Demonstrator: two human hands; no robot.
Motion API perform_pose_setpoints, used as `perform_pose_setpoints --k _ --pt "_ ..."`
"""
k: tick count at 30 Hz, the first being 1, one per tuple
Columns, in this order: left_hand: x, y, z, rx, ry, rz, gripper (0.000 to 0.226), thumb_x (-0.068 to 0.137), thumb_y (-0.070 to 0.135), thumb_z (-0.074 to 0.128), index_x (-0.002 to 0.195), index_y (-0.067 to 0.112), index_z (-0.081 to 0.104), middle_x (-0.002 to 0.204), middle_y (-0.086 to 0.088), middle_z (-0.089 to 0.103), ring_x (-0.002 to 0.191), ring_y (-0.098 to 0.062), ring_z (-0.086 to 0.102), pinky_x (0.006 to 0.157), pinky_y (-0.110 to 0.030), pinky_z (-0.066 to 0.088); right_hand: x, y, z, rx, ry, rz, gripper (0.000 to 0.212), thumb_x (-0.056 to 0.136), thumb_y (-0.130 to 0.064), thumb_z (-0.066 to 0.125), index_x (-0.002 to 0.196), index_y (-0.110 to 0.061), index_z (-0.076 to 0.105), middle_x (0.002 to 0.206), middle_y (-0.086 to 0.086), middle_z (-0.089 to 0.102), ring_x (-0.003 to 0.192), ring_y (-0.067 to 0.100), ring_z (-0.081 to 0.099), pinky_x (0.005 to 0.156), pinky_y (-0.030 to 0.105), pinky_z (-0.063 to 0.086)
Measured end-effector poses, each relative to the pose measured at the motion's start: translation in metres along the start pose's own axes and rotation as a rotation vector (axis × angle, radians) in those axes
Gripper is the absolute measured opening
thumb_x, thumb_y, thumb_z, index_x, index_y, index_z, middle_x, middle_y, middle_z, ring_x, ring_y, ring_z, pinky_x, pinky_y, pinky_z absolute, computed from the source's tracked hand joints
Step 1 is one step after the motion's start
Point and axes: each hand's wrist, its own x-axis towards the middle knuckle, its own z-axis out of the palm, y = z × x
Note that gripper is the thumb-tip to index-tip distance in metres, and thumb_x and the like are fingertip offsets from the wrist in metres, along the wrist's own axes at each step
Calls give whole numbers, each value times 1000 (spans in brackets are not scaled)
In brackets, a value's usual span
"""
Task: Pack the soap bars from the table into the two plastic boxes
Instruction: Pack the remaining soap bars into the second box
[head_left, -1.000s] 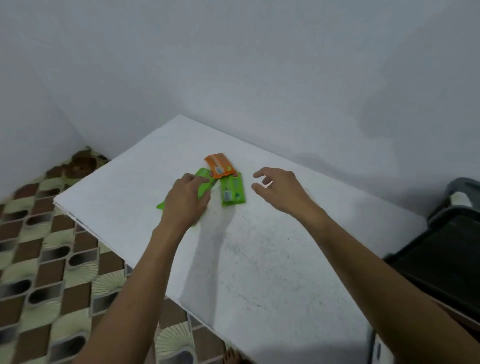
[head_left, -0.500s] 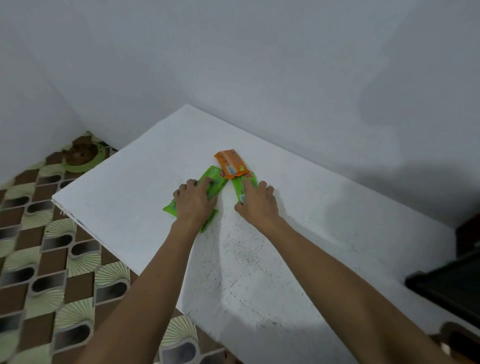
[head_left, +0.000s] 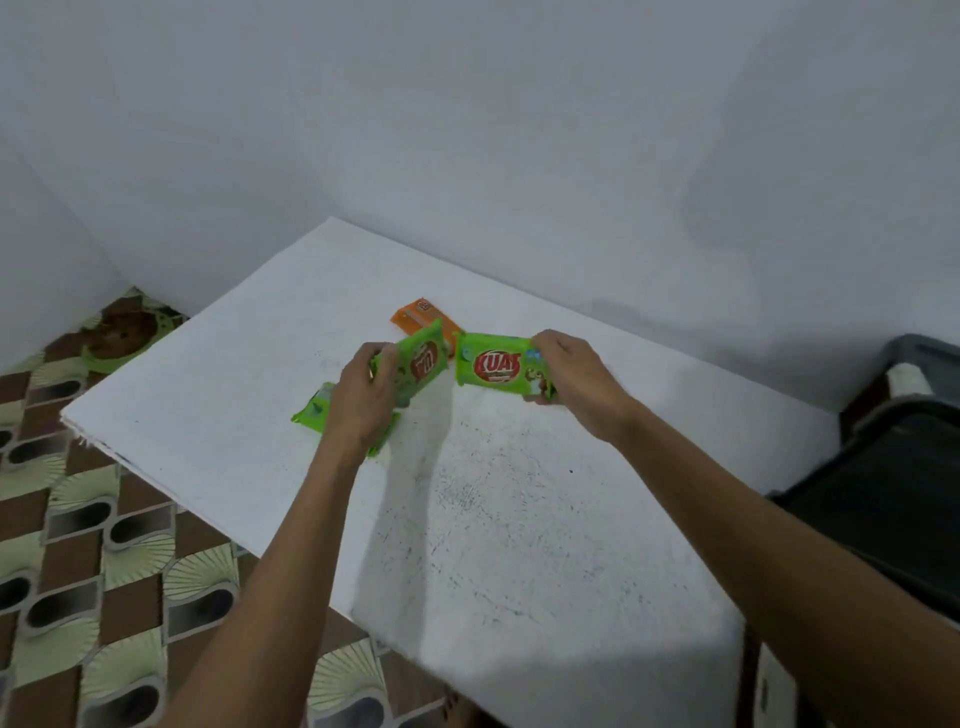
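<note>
Head view puts both grips at the centre. The right hand (head_left: 576, 379) clasps the right-hand end of one green bar (head_left: 493, 366), and the left hand (head_left: 363, 400) curls round the lower left end of a second green bar (head_left: 423, 364). Both are held clear of the table (head_left: 519, 519). The right hand's bar has its long axis lying across the view, with its printed face toward the camera and the label reading upright. The left hand's bar is tilted, with its long axis climbing from lower left to upper right and its label turned with it. Their free inner ends are just beside each other, perhaps touching. A third green bar (head_left: 314, 413) lies flat on the table, partly hidden under the left hand. An orange bar (head_left: 418, 317) lies flat just behind the lifted pair. At the right edge stands a dark container (head_left: 883, 519), possibly one of the plastic boxes, though I cannot tell. My judgement is that the main risk lies in the end-on holds. Each glossy wrapper is gripped at one short end only, so a quick swing toward the boxes could let a bar pivot and slip out. The two near ends could also knock together and loosen either hold. A bar dropped past the table's right edge would fall out of reach.
</note>
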Motion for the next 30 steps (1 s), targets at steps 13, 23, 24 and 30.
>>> perform_pose_setpoints --k 13,23,24,30 --pt "-80 48 53 -429 -297 89 30 93 15 64 120 6 56 104 -16 72 83 -33 73 76 -36 59 -117 29 -95 246 67 -295 32 96 -2 56 119 -25 55 103 17 71 80 38 73 59 28 50" --pt "-150 98 120 -501 -504 106 62 88 1 66 139 28 44 115 -13 67 94 -40 70 79 -47 59 -217 65 -172 -114 428 -443 22 100 -6 49 107 -13 68 113 7 66 86 12 71 64 34 61" --pt "-157 103 127 -507 -530 108 70 87 -2 65 142 33 39 117 -13 66 95 -40 70 78 -47 59 -227 71 -179 -97 445 -445 23 100 -6 48 108 -12 68 113 7 66 88 12 71 64 31 61" --pt "-198 131 167 -607 -557 91 74 86 0 48 141 49 34 117 -10 63 87 -28 66 71 -44 59 -289 97 -217 7 442 -420 18 94 -9 61 108 -14 69 108 2 70 97 13 70 71 22 57"
